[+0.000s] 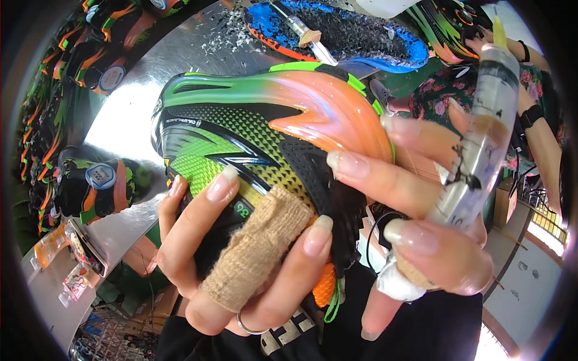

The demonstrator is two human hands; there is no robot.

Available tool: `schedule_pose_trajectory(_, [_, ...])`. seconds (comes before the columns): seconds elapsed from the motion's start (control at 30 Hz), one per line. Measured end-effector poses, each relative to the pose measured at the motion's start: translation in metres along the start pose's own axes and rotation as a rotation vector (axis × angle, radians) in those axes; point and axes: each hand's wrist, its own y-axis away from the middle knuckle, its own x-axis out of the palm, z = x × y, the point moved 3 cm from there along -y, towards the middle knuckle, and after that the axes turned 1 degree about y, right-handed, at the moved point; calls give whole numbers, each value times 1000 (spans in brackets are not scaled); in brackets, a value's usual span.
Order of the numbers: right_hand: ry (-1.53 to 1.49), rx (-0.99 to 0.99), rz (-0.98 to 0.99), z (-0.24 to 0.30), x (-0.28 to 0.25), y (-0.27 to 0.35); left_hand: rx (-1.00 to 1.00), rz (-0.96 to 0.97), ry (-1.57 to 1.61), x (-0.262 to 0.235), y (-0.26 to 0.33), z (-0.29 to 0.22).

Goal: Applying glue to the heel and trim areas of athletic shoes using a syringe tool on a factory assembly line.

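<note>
Over the near edge of the metal counter (135,78), a green, black and orange sports shoe (241,129) is clasped in the left grip (250,265), its fingers across the textured side, the glossy sole band (337,114) uppermost. It looks light, with a springy sole and a softer upper; the shiny band may prove slippery, so the textured side seems the surer hold. The right grip (439,243) closes around a clear-barrelled syringe (489,114); whether its fingertips (349,163) also touch the shoe cannot be told. That smooth barrel is probably light, best held midway, clear of its yellow tip (499,33).
</note>
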Motion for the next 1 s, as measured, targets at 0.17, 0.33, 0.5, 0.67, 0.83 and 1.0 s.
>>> schedule_pose_trajectory(0.17, [95,-128,-298,-12,18,19,-89,-189,55,6,7,-3])
schedule_pose_trajectory(0.33, [-100,-252,-602,-30,1,36,-222,-116,154,-16,-3,5])
schedule_pose_trajectory(0.5, [-322,-255,-992,-25,35,23,-445,-275,181,-47,-10,12])
schedule_pose_trajectory(0.67, [-693,-36,-1210,-15,57,4,-822,-211,665,-56,3,29])
schedule_pose_trajectory(0.83, [-1200,354,-1042,5,67,-6,-1387,-201,1334,-40,19,11])
schedule_pose_trajectory(1.0, [-1334,323,-903,11,87,-4,-1362,-91,1406,-33,37,5])
